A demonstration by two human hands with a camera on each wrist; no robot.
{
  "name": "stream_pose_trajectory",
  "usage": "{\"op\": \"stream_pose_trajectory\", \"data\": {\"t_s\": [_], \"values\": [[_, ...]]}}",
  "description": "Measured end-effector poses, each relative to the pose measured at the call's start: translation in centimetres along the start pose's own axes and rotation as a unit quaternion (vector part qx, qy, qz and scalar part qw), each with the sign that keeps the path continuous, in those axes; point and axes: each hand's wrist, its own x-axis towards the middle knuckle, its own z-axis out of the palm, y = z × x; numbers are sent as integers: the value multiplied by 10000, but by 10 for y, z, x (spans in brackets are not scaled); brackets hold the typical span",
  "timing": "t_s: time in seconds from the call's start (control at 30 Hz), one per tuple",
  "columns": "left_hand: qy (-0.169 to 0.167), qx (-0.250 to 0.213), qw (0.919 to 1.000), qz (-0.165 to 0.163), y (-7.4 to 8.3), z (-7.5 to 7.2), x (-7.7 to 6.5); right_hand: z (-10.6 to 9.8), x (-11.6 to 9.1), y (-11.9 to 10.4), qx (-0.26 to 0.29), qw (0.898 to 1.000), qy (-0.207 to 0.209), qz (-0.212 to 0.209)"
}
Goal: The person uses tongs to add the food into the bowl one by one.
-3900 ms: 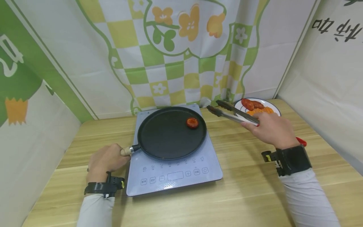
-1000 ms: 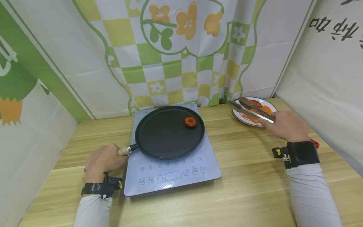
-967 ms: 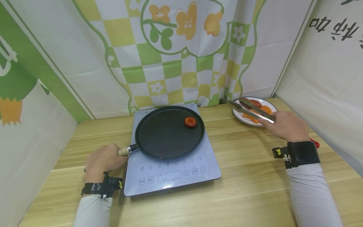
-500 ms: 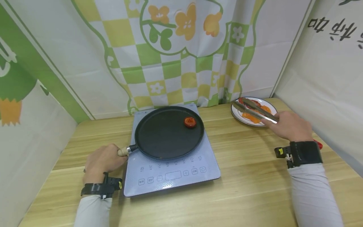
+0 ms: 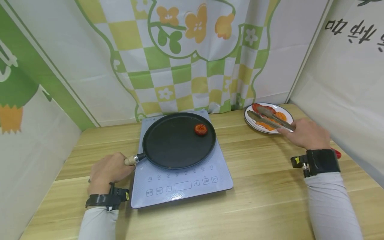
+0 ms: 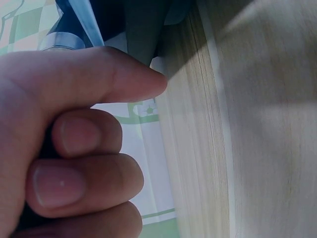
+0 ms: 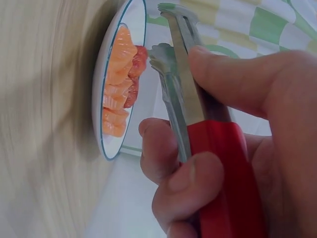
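My left hand [image 5: 109, 170] grips the wooden handle [image 5: 130, 161] of a flat black frying pan [image 5: 177, 146]. A round red piece of food [image 5: 200, 129] sits on the pan's right side; its kind is unclear. My right hand [image 5: 310, 133] holds tongs [image 5: 285, 124] with red grips [image 7: 223, 178] and metal arms. Their tips are apart, over a white blue-rimmed plate [image 5: 249, 124]. On it lie red sausage-like pieces [image 5: 256, 107] and orange, white-streaked slices [image 7: 121, 54]. I cannot tell whether the tips touch the food.
Under the pan is a pale induction cooker [image 5: 183, 196] with touch buttons along its front. Both stand on a wooden table [image 5: 255, 206]. A checked, flowered curtain [image 5: 186, 76] hangs right behind, and a white side wall [image 5: 345, 86] borders the right.
Compared with the earliest frame, my right hand has moved right, bringing the tongs from beside the pan to over the plate. Their tips have shifted slightly just now. My left hand keeps its grip.
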Motion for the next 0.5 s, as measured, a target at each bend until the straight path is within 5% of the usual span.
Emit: {"op": "stream_pose_trajectory", "data": {"t_s": [0.5], "values": [[-31,40,9999,-114,0,0,2,3,0,13,242,9992,-280,137]]}}
